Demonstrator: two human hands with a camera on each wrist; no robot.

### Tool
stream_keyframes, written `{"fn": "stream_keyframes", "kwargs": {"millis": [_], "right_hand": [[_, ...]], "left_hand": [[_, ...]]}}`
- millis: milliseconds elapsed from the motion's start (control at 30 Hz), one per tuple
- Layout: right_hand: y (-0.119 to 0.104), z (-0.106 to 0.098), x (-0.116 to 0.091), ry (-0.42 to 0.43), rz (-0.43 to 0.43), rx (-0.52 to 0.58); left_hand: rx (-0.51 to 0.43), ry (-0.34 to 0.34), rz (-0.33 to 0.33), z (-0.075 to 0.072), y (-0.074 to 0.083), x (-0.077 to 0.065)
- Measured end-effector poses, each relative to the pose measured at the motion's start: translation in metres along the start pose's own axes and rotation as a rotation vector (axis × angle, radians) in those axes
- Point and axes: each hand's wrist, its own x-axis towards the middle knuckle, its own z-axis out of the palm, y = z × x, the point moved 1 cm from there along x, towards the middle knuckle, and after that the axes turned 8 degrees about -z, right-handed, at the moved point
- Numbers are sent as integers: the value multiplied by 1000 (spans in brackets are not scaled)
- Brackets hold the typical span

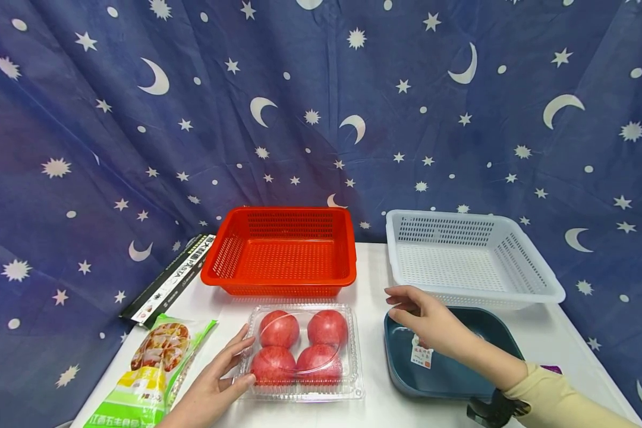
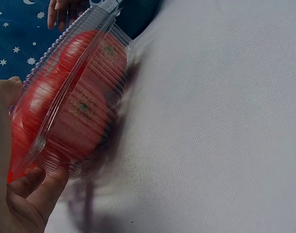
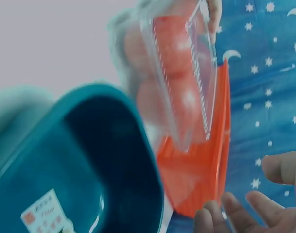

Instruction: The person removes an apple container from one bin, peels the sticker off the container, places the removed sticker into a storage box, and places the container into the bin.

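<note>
A clear plastic fruit box [image 1: 356,380] with a lid holds several red apples [image 1: 279,330] on the table, in front of the red basket. At its left end, my left hand [image 1: 214,380] holds the box, thumb and fingers against the lid and side; the left wrist view shows that hand [image 2: 28,201] at the box's end. My right hand [image 1: 428,318] is above the dark teal basin [image 1: 401,380], holding nothing, its fingers loosely bent. Those fingers [image 3: 264,213] show in the right wrist view. A white label [image 1: 421,355] lies inside the basin.
Behind the box stands a red perforated basket [image 1: 289,288]; a white one [image 1: 535,297] stands at the back right. To the left lie a green-and-yellow food bag [image 1: 139,389] and a black-and-white pasta box [image 1: 171,282]. A blue star-patterned curtain [image 1: 321,148] hangs behind the table.
</note>
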Motion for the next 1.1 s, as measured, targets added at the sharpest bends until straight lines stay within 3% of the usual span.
{"fn": "stream_keyframes", "kwargs": {"millis": [200, 733, 1100], "right_hand": [[-10, 18, -1, -14, -22, 53], [-16, 63, -5, -56, 118, 224], [-7, 92, -7, -4, 358, 479]], "left_hand": [[-5, 12, -27, 0, 2, 0], [-22, 8, -30, 0, 1, 0], [-17, 10, -35, 0, 0, 0]]}}
